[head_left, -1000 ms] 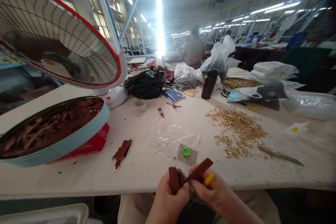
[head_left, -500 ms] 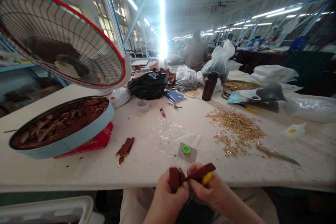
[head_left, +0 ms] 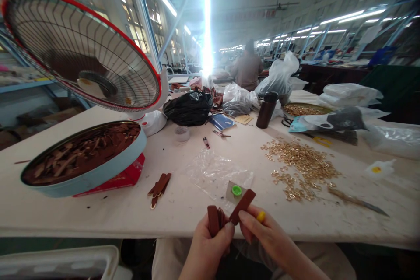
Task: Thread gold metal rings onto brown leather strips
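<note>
Close to the table's front edge, my left hand (head_left: 211, 245) is closed round a folded bundle of brown leather strips (head_left: 213, 219). My right hand (head_left: 267, 234) pinches a single flat brown leather tab (head_left: 243, 205), whose lower end meets my left fingertips. A yellow handle (head_left: 261, 216) pokes out between my right fingers; the rest of that tool is hidden. Left of my hands lies a small pile of leather tabs with gold rings (head_left: 159, 188). Just beyond my hands is a green cap (head_left: 236, 190) on a grey square. Loose gold rings (head_left: 302, 162) are heaped to the right.
A blue round tin (head_left: 131, 151) of leather strips rests on a red box at left, under a large fan (head_left: 98, 83). Clear plastic (head_left: 210, 170), a knife (head_left: 359, 201), a dark bottle (head_left: 267, 110) and a black bag (head_left: 188, 108) lie about. A person (head_left: 248, 68) sits beyond.
The leather tab in my right hand has swung from nearly level to a steeper upward slant. My right fingers have shifted along it. The whole view has moved slightly.
</note>
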A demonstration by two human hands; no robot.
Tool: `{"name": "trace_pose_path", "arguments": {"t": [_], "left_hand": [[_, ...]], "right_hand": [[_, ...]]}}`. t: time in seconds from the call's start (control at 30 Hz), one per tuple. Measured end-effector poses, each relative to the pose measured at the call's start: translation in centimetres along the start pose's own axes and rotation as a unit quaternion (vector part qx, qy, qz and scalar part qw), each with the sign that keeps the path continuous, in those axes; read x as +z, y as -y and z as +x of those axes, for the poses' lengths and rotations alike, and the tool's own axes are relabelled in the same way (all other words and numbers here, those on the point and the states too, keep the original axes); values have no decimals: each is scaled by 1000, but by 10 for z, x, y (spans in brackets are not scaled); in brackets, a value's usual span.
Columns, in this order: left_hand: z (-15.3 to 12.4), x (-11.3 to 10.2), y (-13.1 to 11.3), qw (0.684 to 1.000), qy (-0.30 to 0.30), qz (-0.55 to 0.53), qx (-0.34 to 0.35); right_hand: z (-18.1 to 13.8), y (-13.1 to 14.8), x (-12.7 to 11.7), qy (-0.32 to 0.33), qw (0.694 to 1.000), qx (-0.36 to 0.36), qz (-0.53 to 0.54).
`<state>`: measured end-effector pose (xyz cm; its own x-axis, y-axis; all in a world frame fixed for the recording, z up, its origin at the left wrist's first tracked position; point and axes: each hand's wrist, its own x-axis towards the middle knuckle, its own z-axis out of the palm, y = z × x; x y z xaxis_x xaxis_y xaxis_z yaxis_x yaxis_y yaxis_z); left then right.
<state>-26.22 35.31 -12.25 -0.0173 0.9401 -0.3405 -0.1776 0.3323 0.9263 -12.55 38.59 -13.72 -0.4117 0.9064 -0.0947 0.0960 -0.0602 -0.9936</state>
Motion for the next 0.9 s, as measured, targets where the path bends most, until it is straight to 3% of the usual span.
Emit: {"name": "trace_pose_path", "arguments": {"t": [0.17,0.33,0.63,0.73,0.8,0.9], "left_hand": [[6,-3,2,1000,2,-2,-19],[16,-8,10,1000,-11,-1,1],[27,-31,28,997,-70,12,-10],[39,-64,24,982,-162,98,22],[50,-101,14,951,-256,165,56],[64,-161,-7,922,-329,192,67]], "right_hand": [[5,0,0,-15,1000,2,-17],[15,0,10,-1,999,12,41],[39,-29,38,7,997,48,59],[45,-26,40,3,996,52,66],[41,-22,34,-26,995,53,83],[28,-18,20,-77,993,41,74]]}}
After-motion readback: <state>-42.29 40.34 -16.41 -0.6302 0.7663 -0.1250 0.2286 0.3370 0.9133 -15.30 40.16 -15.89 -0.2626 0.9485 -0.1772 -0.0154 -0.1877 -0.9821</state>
